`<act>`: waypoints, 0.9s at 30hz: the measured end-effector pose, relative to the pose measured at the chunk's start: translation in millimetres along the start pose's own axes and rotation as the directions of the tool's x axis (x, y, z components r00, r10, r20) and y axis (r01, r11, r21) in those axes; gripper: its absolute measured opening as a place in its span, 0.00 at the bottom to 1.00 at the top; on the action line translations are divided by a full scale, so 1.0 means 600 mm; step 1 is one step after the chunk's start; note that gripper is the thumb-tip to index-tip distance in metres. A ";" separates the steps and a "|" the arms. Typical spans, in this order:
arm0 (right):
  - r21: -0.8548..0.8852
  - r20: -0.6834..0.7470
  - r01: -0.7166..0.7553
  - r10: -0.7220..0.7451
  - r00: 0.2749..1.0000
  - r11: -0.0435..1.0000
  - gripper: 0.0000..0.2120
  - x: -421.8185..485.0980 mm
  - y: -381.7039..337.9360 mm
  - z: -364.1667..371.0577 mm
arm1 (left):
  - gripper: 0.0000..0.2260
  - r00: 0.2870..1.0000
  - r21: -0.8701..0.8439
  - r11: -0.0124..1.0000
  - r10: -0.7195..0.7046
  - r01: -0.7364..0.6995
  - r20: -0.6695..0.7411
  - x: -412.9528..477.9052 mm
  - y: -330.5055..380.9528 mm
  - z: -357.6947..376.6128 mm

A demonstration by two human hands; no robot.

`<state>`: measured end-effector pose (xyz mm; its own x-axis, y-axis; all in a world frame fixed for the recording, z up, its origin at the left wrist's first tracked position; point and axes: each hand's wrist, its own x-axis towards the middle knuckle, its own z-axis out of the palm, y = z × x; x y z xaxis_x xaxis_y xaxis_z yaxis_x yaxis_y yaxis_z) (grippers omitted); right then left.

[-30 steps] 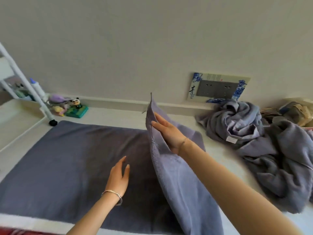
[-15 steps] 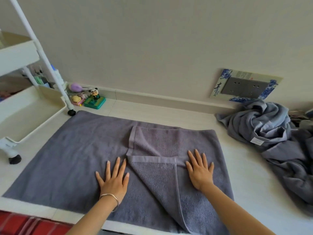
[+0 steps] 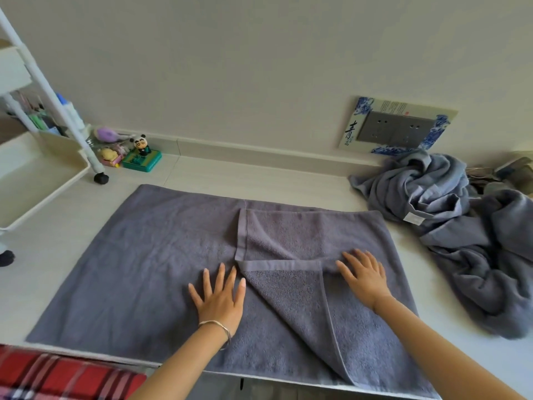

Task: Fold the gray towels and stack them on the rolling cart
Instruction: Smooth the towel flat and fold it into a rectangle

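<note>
1. I see the white rolling cart point(image 3: 43, 180) at the frame's left edge.
2. The gray towel point(image 3: 138, 269) lies spread mid-frame. The left hand point(image 3: 219, 298) presses flat on it with splayed fingers, gripping nothing, just left of the folded flap point(image 3: 288, 301).
3. The right hand point(image 3: 364, 277) lies flat on that flap, fingers straight.
4. At the upper right, the socket plate point(image 3: 350, 131) reads 青. The crumpled towel pile's point(image 3: 467, 241) white label point(image 3: 412, 217) is unreadable.
5. Since half a second ago, both hands stay flat.

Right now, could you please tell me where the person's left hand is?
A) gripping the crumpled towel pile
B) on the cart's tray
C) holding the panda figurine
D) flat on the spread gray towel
D: the left hand lies flat and palm-down on the spread gray towel, holding nothing.
</note>
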<state>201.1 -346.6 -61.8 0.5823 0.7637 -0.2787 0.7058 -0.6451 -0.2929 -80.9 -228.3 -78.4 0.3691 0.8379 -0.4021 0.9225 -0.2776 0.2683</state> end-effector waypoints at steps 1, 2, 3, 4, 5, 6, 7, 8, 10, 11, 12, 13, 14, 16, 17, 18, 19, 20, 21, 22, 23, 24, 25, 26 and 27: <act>0.046 -0.011 0.085 -0.085 0.996 0.995 0.24 0.000 -0.024 -0.003 | 0.29 1.000 -0.018 1.000 0.015 -0.015 -0.008 0.001 -0.002 -0.007; 0.082 -0.018 0.167 -0.166 0.986 0.983 0.22 -0.003 -0.047 -0.004 | 0.29 1.000 -0.037 0.999 0.030 -0.030 -0.009 0.002 -0.006 -0.011; 0.091 -0.016 0.238 -0.238 0.971 0.967 0.22 -0.005 -0.070 -0.004 | 0.26 0.999 -0.057 0.998 0.041 -0.041 -0.006 0.003 -0.009 -0.018; 0.053 0.004 0.297 -0.298 0.955 0.953 0.21 -0.006 -0.089 -0.003 | 0.24 0.998 -0.080 0.995 0.056 -0.056 0.001 0.005 -0.012 -0.024; -0.032 0.044 0.358 -0.356 0.933 0.933 0.21 -0.007 -0.107 -0.002 | 0.23 0.998 -0.104 0.992 0.067 -0.066 0.002 0.003 -0.017 -0.030; -0.137 0.096 0.406 -0.396 0.913 0.904 0.19 -0.006 -0.122 -0.006 | 0.23 0.997 -0.131 0.988 0.079 -0.079 -0.004 0.002 -0.020 -0.037; -0.204 0.140 0.438 -0.416 0.898 0.876 0.16 -0.007 -0.139 -0.013 | 0.26 0.996 -0.157 0.984 0.082 -0.085 -0.022 -0.001 -0.029 -0.043; -0.208 0.154 0.450 -0.425 0.892 0.869 0.12 -0.008 -0.158 -0.022 | 0.30 0.994 -0.185 0.978 0.085 -0.096 -0.066 -0.006 -0.036 -0.052; -0.025 0.182 0.452 -0.441 0.879 0.892 0.07 -0.020 -0.202 -0.048 | 0.34 0.984 -0.266 0.957 0.070 -0.113 -0.165 -0.010 -0.054 -0.067; 0.139 0.201 0.439 -0.459 0.865 0.888 0.10 -0.029 -0.228 -0.061 | 0.33 0.978 -0.330 0.936 0.056 -0.122 -0.201 -0.011 -0.061 -0.077; 0.309 0.205 0.422 -0.492 0.846 0.853 0.12 -0.042 -0.257 -0.072 | 0.31 0.977 -0.417 0.901 0.032 -0.120 -0.212 -0.014 -0.065 -0.089; 0.446 0.208 0.394 -0.521 0.828 0.804 0.13 -0.057 -0.284 -0.082 | 0.29 0.984 -0.533 0.841 -0.002 -0.093 -0.176 -0.016 -0.065 -0.101; 0.540 0.210 0.369 -0.545 0.811 0.757 0.12 -0.073 -0.311 -0.085 | 0.28 0.995 -0.670 0.742 -0.039 -0.030 -0.088 -0.017 -0.069 -0.114; 0.651 0.253 0.302 -0.574 0.779 0.697 0.11 -0.096 -0.352 -0.075 | 0.31 0.979 -0.861 0.468 -0.054 0.197 0.194 -0.019 -0.078 -0.135; 0.684 0.321 0.237 -0.577 0.751 0.690 0.09 -0.103 -0.360 -0.066 | 0.33 0.952 -0.878 0.377 -0.046 0.296 0.301 -0.022 -0.081 -0.140; 0.696 0.429 0.151 -0.575 0.697 0.702 0.07 -0.106 -0.370 -0.055 | 0.34 0.928 -0.865 0.351 -0.032 0.358 0.371 -0.024 -0.091 -0.146; 0.676 0.542 0.074 -0.563 0.624 0.734 0.07 -0.105 -0.371 -0.045 | 0.35 0.907 -0.839 0.372 -0.020 0.397 0.420 -0.024 -0.100 -0.144; 0.631 0.611 0.055 -0.539 0.580 0.774 0.10 -0.098 -0.372 -0.036 | 0.34 0.892 -0.808 0.414 -0.018 0.418 0.452 -0.025 -0.108 -0.145; 0.588 0.626 0.068 -0.506 0.593 0.806 0.13 -0.087 -0.367 -0.032 | 0.32 0.882 -0.788 0.446 -0.011 0.425 0.470 -0.025 -0.114 -0.140; 0.563 0.592 0.081 -0.470 0.655 0.822 0.15 -0.072 -0.362 -0.030 | 0.30 0.877 -0.770 0.473 -0.013 0.428 0.480 -0.025 -0.119 -0.137; 0.547 0.513 0.097 -0.424 0.746 0.832 0.15 -0.053 -0.358 -0.029 | 0.25 0.876 -0.766 0.481 -0.009 0.426 0.482 -0.024 -0.125 -0.133; 0.523 0.404 0.127 -0.377 0.834 0.843 0.14 -0.031 -0.350 -0.028 | 0.20 0.889 -0.765 0.501 -0.016 0.404 0.458 -0.024 -0.129 -0.128; 0.494 0.296 0.152 -0.330 0.896 0.856 0.13 -0.009 -0.341 -0.028 | 0.15 0.907 -0.757 0.542 -0.022 0.364 0.420 -0.020 -0.133 -0.120; 0.484 0.219 0.148 -0.282 0.934 0.863 0.13 0.013 -0.333 -0.025 | 0.13 0.926 -0.733 0.606 -0.017 0.310 0.378 -0.016 -0.138 -0.112; 0.498 0.174 0.121 -0.235 0.956 0.859 0.14 0.031 -0.326 -0.023 | 0.14 0.940 -0.705 0.660 -0.006 0.260 0.340 -0.016 -0.139 -0.107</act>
<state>79.4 -205.8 3.2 0.3202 0.8775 -0.3570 0.4756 -0.4748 -0.7405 -168.7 -182.8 -40.6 0.3800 0.6296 -0.6776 0.6244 0.3659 0.6901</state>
